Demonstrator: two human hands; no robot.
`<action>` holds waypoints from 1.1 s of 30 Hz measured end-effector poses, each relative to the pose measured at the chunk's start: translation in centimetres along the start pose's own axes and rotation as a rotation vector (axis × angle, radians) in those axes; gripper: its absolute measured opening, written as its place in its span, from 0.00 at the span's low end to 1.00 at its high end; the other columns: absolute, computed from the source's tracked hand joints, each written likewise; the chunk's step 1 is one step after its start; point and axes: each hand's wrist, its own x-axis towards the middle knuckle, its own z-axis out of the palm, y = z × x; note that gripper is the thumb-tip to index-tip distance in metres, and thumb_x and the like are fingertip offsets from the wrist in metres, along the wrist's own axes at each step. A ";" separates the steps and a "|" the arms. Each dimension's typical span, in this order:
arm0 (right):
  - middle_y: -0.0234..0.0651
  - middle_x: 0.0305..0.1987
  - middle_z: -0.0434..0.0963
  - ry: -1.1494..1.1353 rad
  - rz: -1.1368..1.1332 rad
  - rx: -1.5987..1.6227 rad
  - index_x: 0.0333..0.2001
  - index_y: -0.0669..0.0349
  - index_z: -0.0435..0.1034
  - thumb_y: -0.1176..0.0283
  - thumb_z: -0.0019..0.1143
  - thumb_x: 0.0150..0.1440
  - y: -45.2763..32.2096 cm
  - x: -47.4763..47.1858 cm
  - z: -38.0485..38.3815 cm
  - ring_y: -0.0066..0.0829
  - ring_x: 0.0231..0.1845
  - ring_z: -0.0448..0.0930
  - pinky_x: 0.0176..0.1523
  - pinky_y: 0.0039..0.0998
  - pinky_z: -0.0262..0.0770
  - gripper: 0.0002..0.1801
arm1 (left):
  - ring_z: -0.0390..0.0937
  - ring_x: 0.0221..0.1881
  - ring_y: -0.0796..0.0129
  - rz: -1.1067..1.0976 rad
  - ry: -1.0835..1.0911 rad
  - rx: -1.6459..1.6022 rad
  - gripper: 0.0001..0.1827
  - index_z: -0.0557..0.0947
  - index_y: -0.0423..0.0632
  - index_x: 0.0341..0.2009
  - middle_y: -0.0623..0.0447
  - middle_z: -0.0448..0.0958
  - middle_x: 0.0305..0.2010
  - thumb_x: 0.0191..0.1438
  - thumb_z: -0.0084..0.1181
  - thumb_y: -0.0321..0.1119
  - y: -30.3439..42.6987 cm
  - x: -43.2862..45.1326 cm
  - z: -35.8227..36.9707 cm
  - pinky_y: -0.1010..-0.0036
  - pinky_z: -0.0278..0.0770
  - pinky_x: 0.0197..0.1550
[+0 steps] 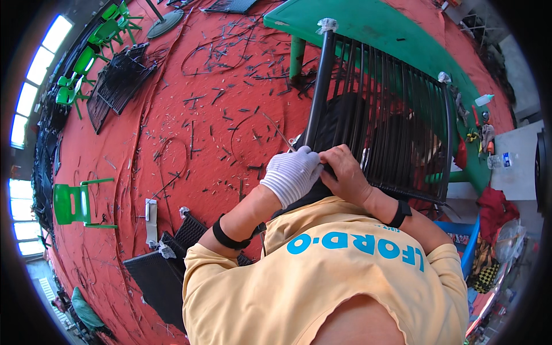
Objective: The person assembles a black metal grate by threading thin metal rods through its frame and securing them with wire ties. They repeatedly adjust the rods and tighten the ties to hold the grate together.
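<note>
My left hand [295,172], in a white ribbed knit glove, is closed at the lower left corner of a black chair-like frame [321,90]. A thin stiff strip [278,129] sticks out from it towards the upper left. My right hand [345,174] is bare and meets the left fingertips, pinching what looks like a dark strand; the fingers partly hide it. Dark wicker strands [388,125] run lengthwise across the frame, with gaps between them. The frame leans across my lap against a green table [366,21]. Clear plastic wraps [327,25] cover its upper post ends.
Cut strand scraps litter the red floor covering [207,103]. Woven black panels [120,82] lie at the upper left, others [151,280] beside my left elbow. A green chair [75,205] stands left. A glue bottle [484,100] and hand tools lie along the table's right edge. A blue crate [468,246] is at right.
</note>
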 end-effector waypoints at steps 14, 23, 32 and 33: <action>0.40 0.29 0.75 0.247 0.048 0.193 0.32 0.59 0.74 0.67 0.62 0.55 1.1 -0.8 1.9 0.44 0.36 0.76 0.45 0.40 0.71 0.07 | 0.79 0.34 0.62 0.195 0.539 -0.266 0.20 0.78 0.41 0.50 0.43 0.77 0.51 0.51 0.59 0.19 2.0 -2.1 -2.6 0.75 0.76 0.36; 0.37 0.24 0.76 0.262 -0.074 0.001 0.23 0.56 0.71 0.59 0.61 0.52 1.2 -1.3 0.2 0.41 0.33 0.77 0.46 0.40 0.68 0.14 | 0.72 0.48 0.46 0.126 0.369 0.012 0.30 0.75 0.47 0.55 0.45 0.76 0.52 0.44 0.66 0.36 -0.9 -0.2 4.6 0.56 0.72 0.51; 0.31 0.27 0.77 0.237 0.141 -0.222 0.30 0.54 0.73 0.51 0.58 0.55 2.2 -2.0 -6.1 0.36 0.36 0.77 0.46 0.38 0.65 0.17 | 0.73 0.52 0.49 0.259 0.150 0.351 0.29 0.80 0.51 0.51 0.49 0.77 0.53 0.49 0.64 0.54 2.3 2.0 1.4 0.56 0.68 0.58; 0.31 0.27 0.76 0.312 0.166 -0.244 0.31 0.54 0.72 0.52 0.58 0.55 2.6 -2.5 -7.1 0.36 0.36 0.76 0.47 0.37 0.64 0.17 | 0.73 0.52 0.49 0.277 0.129 0.377 0.27 0.81 0.53 0.49 0.50 0.77 0.53 0.47 0.64 0.54 2.7 2.8 1.4 0.58 0.68 0.57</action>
